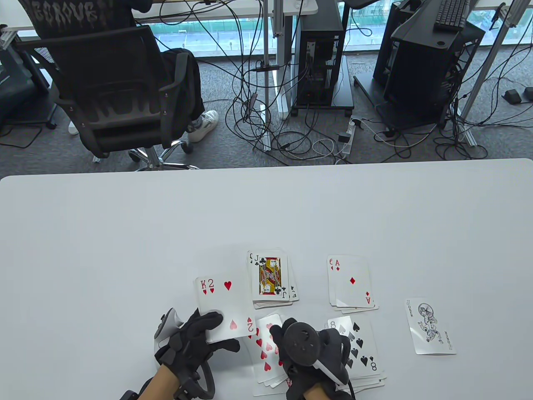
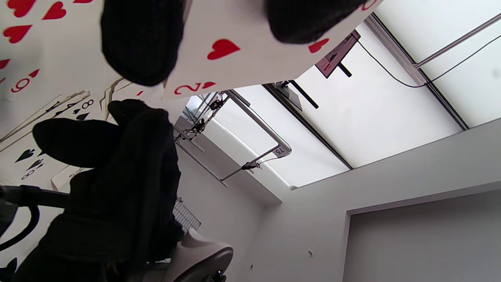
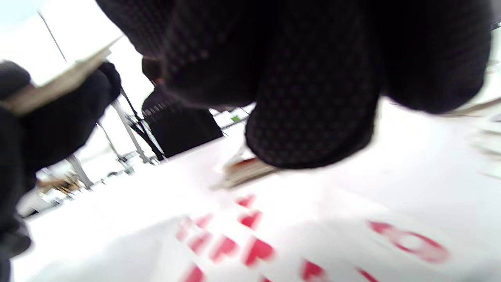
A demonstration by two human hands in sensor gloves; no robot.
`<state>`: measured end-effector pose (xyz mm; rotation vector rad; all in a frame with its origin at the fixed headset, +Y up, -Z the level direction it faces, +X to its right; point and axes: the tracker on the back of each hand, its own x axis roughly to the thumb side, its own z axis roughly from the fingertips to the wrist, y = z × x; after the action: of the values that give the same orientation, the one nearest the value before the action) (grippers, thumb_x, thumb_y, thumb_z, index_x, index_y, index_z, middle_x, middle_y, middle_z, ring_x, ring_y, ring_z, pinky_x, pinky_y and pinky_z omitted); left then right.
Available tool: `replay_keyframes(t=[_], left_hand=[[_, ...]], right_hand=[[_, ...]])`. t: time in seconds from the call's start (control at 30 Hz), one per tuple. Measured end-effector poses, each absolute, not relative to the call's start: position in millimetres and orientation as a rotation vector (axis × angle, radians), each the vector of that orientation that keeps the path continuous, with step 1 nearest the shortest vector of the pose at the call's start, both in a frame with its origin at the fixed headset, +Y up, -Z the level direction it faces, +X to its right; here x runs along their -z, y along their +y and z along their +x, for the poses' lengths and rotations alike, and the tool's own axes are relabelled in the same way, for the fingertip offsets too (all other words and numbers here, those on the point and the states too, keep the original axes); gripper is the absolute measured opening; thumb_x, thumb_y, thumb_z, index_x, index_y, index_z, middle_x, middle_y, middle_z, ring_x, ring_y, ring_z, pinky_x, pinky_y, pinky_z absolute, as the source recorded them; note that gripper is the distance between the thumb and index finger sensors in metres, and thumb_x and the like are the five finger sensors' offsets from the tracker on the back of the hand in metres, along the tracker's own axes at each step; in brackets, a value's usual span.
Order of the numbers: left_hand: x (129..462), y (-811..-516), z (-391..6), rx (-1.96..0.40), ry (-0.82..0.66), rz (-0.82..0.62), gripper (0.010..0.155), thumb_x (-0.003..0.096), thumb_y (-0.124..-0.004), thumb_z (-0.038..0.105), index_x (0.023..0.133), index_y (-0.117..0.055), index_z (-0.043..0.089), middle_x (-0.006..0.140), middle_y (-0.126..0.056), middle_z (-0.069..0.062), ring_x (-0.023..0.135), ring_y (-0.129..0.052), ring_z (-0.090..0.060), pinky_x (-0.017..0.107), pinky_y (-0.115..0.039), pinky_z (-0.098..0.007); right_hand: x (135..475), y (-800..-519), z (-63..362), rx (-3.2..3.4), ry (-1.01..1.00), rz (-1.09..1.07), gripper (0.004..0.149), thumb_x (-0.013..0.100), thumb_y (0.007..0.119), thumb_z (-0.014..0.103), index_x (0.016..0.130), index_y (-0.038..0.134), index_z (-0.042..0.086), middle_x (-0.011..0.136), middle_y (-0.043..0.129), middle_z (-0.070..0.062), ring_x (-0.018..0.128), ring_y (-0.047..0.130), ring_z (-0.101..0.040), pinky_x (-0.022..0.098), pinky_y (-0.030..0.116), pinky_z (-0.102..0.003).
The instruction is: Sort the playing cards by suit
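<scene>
The left hand (image 1: 195, 337) pinches the two of hearts (image 1: 227, 306) just left of the nine of hearts (image 1: 264, 348), where the right hand's (image 1: 310, 350) fingers rest, grip unclear.

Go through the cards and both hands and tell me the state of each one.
Two of hearts card: face up, held by left hand.
Jack of clubs pile: face up.
Ace of diamonds pile: face up.
Eight of spades pile: face up.
Joker card: face up, alone.
Left hand: gripping.
Right hand: over heart cards.

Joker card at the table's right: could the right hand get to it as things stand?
Probably yes. The joker card lies alone and uncovered, with bare table between it and the right hand, which hovers over the nine of hearts.
</scene>
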<state>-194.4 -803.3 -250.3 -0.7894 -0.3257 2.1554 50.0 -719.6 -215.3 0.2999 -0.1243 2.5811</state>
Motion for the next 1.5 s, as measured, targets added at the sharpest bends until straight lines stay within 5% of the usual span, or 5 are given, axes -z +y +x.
replay_keyframes(t=[0.3, 0.57, 0.83, 1.5], left_hand=[[247.3, -801.7, -186.3, -2.118, -0.375, -0.838, 0.05, 0.0612, -0.066, 0.038, 0.107, -0.044, 0.035, 0.112, -0.058, 0.004, 0.098, -0.074, -0.029, 0.056, -0.083, -0.042], [245.1, -800.2, -177.8, -2.091, -0.425, -0.889, 0.051, 0.0613, -0.066, 0.037, 0.107, -0.044, 0.034, 0.112, -0.057, 0.004, 0.099, -0.072, -0.03, 0.057, -0.082, -0.043], [244.6, -797.3, -177.2, -2.076, -0.44, -0.881, 0.05, 0.0613, -0.067, 0.039, 0.107, -0.045, 0.034, 0.112, -0.058, 0.003, 0.099, -0.073, -0.03, 0.056, -0.082, -0.043], [251.7, -795.7, -196.2, -2.19, -0.362, -0.758, 0.049, 0.0613, -0.065, 0.039, 0.106, -0.046, 0.034, 0.111, -0.06, 0.004, 0.097, -0.076, -0.028, 0.054, -0.084, -0.041]], right_hand=[[209.2, -716.6, 47.6, -2.373, -0.335, 0.381, 0.059, 0.055, 0.058, 0.041, 0.08, 0.069, -0.012, 0.044, 0.093, -0.007, 0.037, 0.1, -0.026, 0.033, 0.086, -0.047], [212.1, -730.0, 35.3, -2.356, -0.26, 0.421, 0.079, 0.047, 0.069, 0.054, 0.088, 0.056, -0.012, 0.057, 0.087, -0.008, 0.048, 0.096, -0.029, 0.039, 0.084, -0.048], [213.8, -729.5, 42.0, -2.226, -0.347, 0.325, 0.043, 0.049, 0.073, 0.034, 0.072, 0.073, -0.003, 0.035, 0.092, 0.001, 0.03, 0.1, -0.017, 0.029, 0.089, -0.041], [224.4, -727.8, 94.5, -2.031, -0.343, 0.059, 0.039, 0.052, 0.065, 0.024, 0.07, 0.075, -0.009, 0.032, 0.093, -0.001, 0.024, 0.1, -0.018, 0.024, 0.089, -0.04]])
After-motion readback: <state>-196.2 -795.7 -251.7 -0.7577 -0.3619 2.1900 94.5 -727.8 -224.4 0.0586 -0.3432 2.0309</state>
